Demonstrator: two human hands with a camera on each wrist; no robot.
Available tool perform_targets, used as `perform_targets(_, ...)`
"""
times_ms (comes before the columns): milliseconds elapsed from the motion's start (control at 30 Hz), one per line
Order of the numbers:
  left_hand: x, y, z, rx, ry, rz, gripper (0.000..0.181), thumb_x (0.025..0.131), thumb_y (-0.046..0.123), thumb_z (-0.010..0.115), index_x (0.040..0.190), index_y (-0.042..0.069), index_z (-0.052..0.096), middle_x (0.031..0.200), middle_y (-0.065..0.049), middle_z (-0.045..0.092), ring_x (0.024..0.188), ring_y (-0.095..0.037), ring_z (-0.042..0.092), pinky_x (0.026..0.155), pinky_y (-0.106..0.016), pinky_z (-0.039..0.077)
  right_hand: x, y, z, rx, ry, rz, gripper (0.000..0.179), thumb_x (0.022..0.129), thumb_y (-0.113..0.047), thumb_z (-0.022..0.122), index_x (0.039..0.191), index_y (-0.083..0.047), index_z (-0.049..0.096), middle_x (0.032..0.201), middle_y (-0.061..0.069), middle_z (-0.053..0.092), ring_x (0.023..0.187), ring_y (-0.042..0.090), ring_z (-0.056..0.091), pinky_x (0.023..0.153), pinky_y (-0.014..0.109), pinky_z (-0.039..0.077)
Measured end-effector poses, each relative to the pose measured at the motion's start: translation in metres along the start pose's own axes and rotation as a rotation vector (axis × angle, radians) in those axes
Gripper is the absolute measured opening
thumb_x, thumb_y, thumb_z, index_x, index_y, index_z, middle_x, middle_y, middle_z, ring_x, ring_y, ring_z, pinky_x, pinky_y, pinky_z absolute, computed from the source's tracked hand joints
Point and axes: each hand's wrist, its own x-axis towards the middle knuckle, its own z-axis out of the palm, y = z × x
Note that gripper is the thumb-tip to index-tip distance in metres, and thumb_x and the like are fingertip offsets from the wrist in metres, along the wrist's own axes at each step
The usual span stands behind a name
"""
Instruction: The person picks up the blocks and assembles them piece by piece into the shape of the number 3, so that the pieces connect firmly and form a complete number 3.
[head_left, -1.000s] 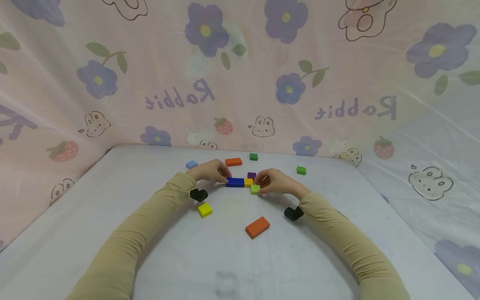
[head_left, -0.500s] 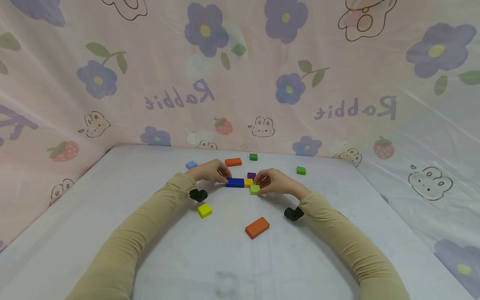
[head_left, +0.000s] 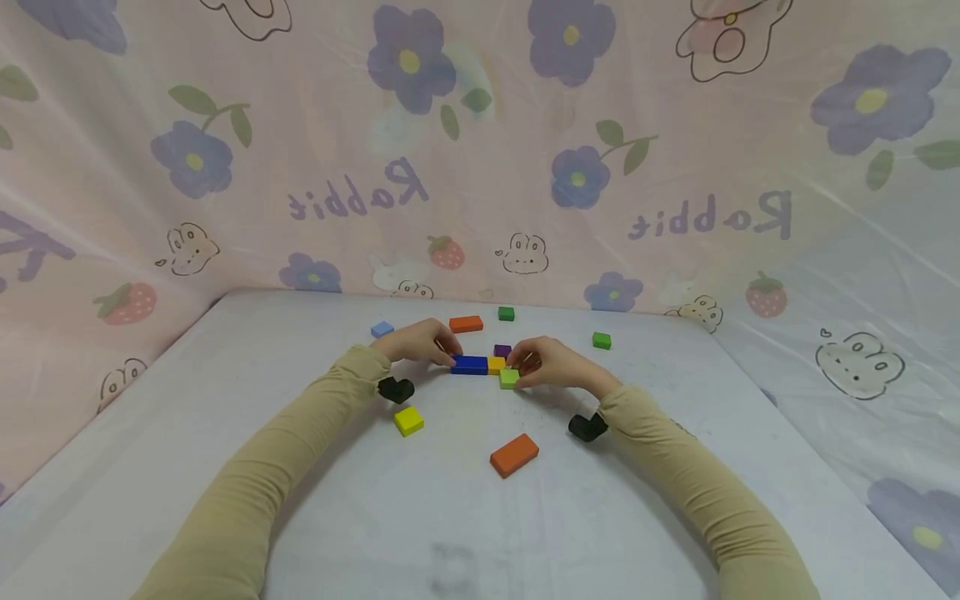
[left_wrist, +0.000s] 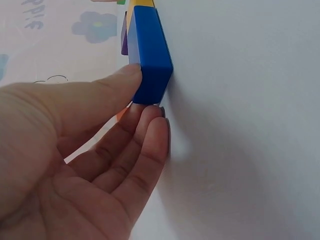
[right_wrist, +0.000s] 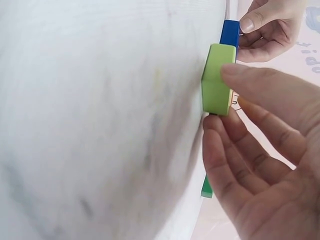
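In the head view a long blue block (head_left: 470, 365) lies end to end with an orange-yellow block (head_left: 496, 365). My left hand (head_left: 422, 342) grips the blue block's outer end; in the left wrist view the thumb (left_wrist: 127, 75) presses its side, with curled fingers at its end face. A light green block (head_left: 509, 379) sits at the front of the orange-yellow one, toward its right side. My right hand (head_left: 553, 364) holds this light green block between thumb and fingers, as the right wrist view shows. Just behind the row is a purple block (head_left: 502, 351), partly hidden.
Nearer on the white table (head_left: 375, 517) lie a yellow block (head_left: 408, 421) and an orange block (head_left: 514, 455). Farther back are a light blue block (head_left: 382, 330), an orange-red block (head_left: 467, 323), a dark green block (head_left: 506, 313) and a green block (head_left: 602, 340). A printed curtain (head_left: 480, 150) stands behind.
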Motion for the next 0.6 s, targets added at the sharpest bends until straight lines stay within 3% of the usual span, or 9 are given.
perform_targets(333,-0.001,0.003,0.001,0.007,0.004,-0.022,0.024,0.088,0.011,0.07,0.111,0.006,0.068,0.101,-0.004,0.066,0.092,-0.021,0.057,0.083,-0.03,0.049,-0.002,0.001,-0.004,0.01,-0.007,-0.006,0.034,0.08,-0.009,0.077,0.11,-0.003,0.063,0.102,0.005,0.064,0.091,0.019,0.061,0.084,0.031,0.051)
perform_targets(600,-0.003,0.004,0.002,0.003,0.014,-0.034,0.024,0.087,0.011,0.07,0.11,0.006,0.068,0.101,-0.004,0.065,0.092,-0.021,0.057,0.083,-0.03,0.049,-0.01,-0.002,-0.021,0.06,0.009,-0.039,0.037,0.084,-0.005,0.072,0.117,0.004,0.059,0.113,0.019,0.062,0.102,0.03,0.061,0.089,0.037,0.049)
